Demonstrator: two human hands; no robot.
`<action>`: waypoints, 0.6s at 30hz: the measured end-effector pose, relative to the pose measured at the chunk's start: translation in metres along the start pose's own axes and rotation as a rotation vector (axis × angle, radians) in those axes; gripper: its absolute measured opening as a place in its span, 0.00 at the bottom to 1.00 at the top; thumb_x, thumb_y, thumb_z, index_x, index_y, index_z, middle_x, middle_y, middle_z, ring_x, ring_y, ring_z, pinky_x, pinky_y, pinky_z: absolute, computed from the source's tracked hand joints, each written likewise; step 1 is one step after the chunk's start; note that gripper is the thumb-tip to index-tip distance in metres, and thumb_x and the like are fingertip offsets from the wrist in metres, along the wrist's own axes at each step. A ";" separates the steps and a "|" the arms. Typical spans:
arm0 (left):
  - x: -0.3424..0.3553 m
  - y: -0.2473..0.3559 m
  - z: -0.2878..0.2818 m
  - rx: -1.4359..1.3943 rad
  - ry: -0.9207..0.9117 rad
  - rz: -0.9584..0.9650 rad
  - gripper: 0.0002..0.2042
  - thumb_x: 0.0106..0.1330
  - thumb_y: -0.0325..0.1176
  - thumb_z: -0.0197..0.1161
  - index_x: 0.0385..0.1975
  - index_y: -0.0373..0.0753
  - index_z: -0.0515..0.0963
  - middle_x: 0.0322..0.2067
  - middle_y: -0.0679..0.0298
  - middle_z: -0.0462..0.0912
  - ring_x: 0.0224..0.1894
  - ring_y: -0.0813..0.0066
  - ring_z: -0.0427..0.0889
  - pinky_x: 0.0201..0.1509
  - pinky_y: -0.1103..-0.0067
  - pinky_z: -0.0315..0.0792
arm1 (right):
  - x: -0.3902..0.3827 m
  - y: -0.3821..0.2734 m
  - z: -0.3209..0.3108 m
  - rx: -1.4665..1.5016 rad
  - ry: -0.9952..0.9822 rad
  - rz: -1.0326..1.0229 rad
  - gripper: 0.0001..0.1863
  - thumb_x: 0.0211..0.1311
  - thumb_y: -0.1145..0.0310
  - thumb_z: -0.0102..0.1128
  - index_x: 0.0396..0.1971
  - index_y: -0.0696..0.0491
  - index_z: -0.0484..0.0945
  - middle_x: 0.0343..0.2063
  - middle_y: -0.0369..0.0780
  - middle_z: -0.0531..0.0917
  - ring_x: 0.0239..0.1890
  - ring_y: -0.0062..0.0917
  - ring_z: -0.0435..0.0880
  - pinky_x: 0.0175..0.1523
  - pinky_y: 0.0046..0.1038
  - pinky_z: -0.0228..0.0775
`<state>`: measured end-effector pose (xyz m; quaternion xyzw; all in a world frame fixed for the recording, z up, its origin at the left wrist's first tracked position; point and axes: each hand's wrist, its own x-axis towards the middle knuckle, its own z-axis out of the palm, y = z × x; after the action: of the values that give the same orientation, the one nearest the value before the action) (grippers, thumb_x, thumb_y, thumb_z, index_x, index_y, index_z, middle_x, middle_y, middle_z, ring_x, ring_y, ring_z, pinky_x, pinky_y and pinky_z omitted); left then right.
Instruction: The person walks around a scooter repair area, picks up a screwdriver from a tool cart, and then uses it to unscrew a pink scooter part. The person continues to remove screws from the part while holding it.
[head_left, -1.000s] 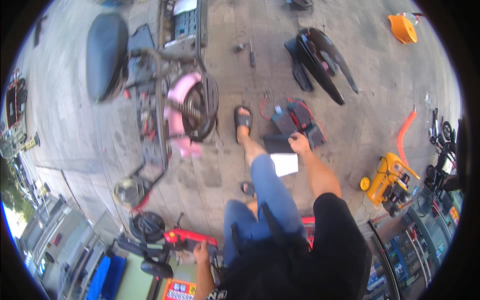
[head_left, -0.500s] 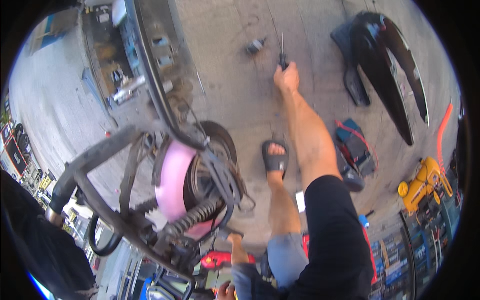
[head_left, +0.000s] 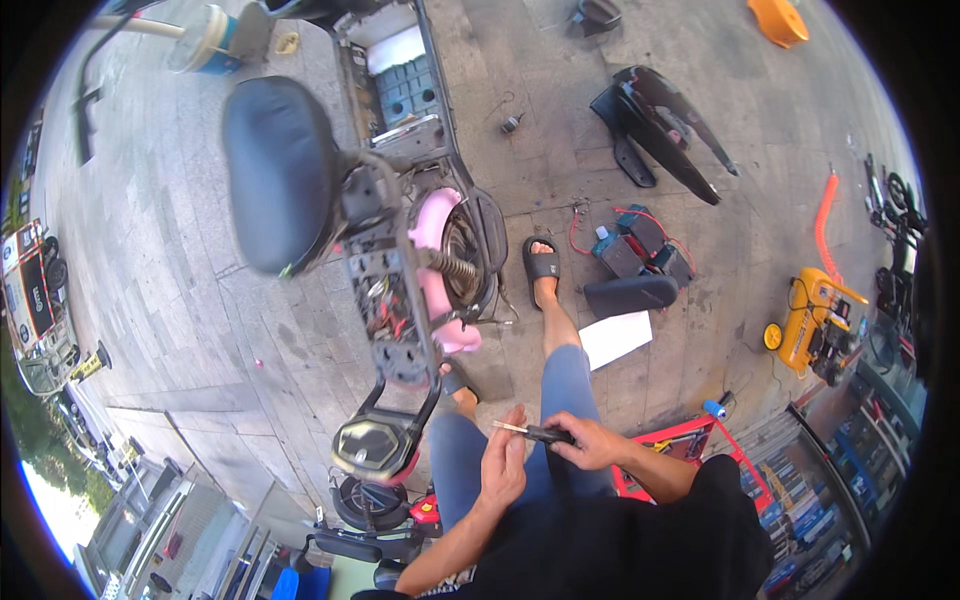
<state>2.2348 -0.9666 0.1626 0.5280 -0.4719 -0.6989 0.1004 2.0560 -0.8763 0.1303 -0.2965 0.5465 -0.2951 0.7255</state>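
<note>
In front of my body my right hand (head_left: 590, 443) is closed round the black handle of a screwdriver (head_left: 550, 434). Its shaft points left and crosses the fingers of my left hand (head_left: 503, 470), which pinch it near the tip. My legs are on either side of this. Left of my feet stands a partly stripped scooter (head_left: 385, 290), with a black seat (head_left: 280, 175), bare frame and exposed wiring. A pink mudguard (head_left: 432, 222) covers part of its wheel.
Black body panels (head_left: 665, 125) lie on the paving at the upper right. Battery packs (head_left: 640, 245) with red cable and a white sheet (head_left: 617, 338) are nearer. A yellow air compressor (head_left: 812, 320) and a red tool tray (head_left: 690, 440) stand to the right.
My right hand has come back from reaching far forward, bringing the screwdriver to my lap. My left hand has come up to meet its shaft. The view has shifted, showing more of the scooter.
</note>
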 end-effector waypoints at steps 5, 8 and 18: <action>-0.066 0.028 -0.087 -0.013 -0.043 0.354 0.12 0.75 0.28 0.46 0.38 0.29 0.78 0.43 0.57 0.82 0.50 0.68 0.78 0.57 0.72 0.70 | -0.047 -0.058 0.148 -0.058 0.263 -0.181 0.20 0.65 0.71 0.57 0.56 0.56 0.68 0.36 0.45 0.81 0.37 0.36 0.82 0.43 0.32 0.72; -0.106 0.041 -0.123 -0.156 -0.056 0.510 0.13 0.76 0.30 0.48 0.33 0.30 0.77 0.41 0.56 0.83 0.50 0.62 0.80 0.58 0.67 0.71 | -0.069 -0.079 0.224 0.050 0.335 -0.311 0.21 0.68 0.71 0.54 0.58 0.57 0.66 0.34 0.42 0.80 0.33 0.26 0.78 0.42 0.28 0.70; -0.113 0.157 -0.253 0.607 -0.438 0.644 0.12 0.75 0.34 0.52 0.32 0.33 0.78 0.32 0.59 0.85 0.35 0.72 0.81 0.43 0.75 0.73 | -0.138 -0.036 0.338 0.147 0.904 -0.137 0.18 0.63 0.70 0.60 0.53 0.58 0.75 0.34 0.40 0.83 0.36 0.21 0.81 0.43 0.25 0.74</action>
<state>2.4373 -1.1186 0.3562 0.2013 -0.8035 -0.5578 0.0512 2.3476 -0.7597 0.3190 -0.1212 0.7649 -0.4800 0.4121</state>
